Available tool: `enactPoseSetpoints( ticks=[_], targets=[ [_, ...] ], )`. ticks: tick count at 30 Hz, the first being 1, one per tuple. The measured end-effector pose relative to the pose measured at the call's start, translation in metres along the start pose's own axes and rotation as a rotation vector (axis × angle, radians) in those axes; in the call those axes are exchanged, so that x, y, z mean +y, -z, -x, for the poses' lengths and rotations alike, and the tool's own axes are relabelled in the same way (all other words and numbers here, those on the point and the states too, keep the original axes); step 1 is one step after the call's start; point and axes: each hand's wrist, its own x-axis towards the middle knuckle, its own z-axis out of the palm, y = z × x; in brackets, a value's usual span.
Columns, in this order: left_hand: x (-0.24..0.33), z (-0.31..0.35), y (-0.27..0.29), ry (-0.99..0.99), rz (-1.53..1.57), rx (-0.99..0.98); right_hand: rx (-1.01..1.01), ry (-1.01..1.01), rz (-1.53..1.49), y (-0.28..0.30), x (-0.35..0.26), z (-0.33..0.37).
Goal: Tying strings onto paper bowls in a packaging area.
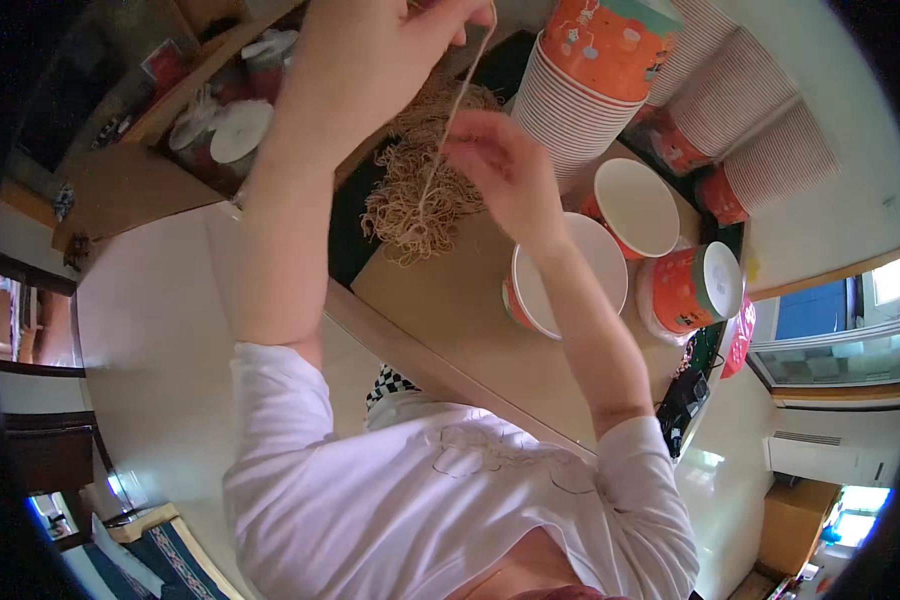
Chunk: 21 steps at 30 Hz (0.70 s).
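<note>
A loose, tangled heap of tan string [425, 195] lies on the brown tabletop. One strand [461, 92] rises from it, stretched up to my left hand [425, 30], which pinches it near the top edge; part of that hand is cut off by the frame. My right hand [510, 170] hovers over the heap's right side, fingers half bent and apart, fingertips beside the strand. Whether they touch it I cannot tell. Below my right wrist stands an open white-lined paper tub [580, 265], partly covered by the forearm.
Another open tub [637, 208] and a lidded orange tub [675, 292] stand to the right. Behind rises a tall stack of nested tubs [575, 110], with more bagged stacks [780, 155] along the wall. A cardboard box [135, 195] with white-lidded jars [240, 132] is at the left.
</note>
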Motion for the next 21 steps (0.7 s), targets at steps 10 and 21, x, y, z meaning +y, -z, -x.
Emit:
enactPoseSetpoints(
  ticks=[10, 21],
  targets=[
    [-0.024, 0.122, -0.030, -0.232, -0.117, -0.411, -0.056, -0.298, -0.328, -0.002, -0.057, 0.146],
    [-0.068, 0.209, -0.083, 0.416, 0.304, -0.729, -0.016, -0.529, -0.217, 0.012, -0.009, 0.211]
  ],
)
